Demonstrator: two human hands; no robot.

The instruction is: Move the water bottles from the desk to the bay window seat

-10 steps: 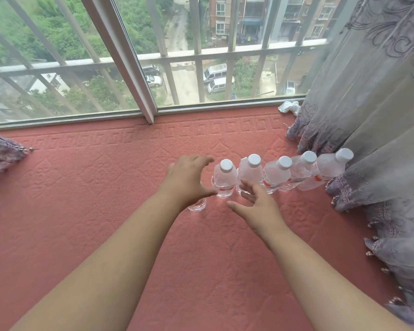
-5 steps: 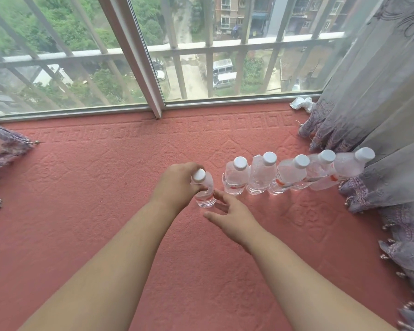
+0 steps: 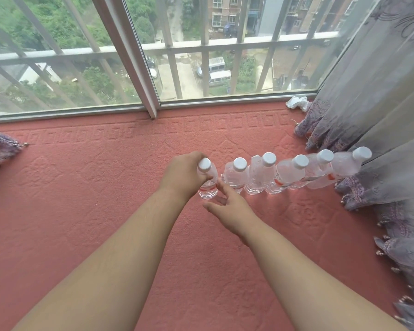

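Six bottles centre frame on window seat; left hand grips end bottle, right hand open. Seat base flat before release.

- Grey patterned curtain hanging at the right (beaded hem)
- Crumpled white tissue in the window corner
- Metal window frame

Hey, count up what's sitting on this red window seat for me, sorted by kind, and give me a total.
Water bottles with white caps: 6, one gripped by the left hand, five in the row to its right
Crumpled white paper: 1
Total: 7
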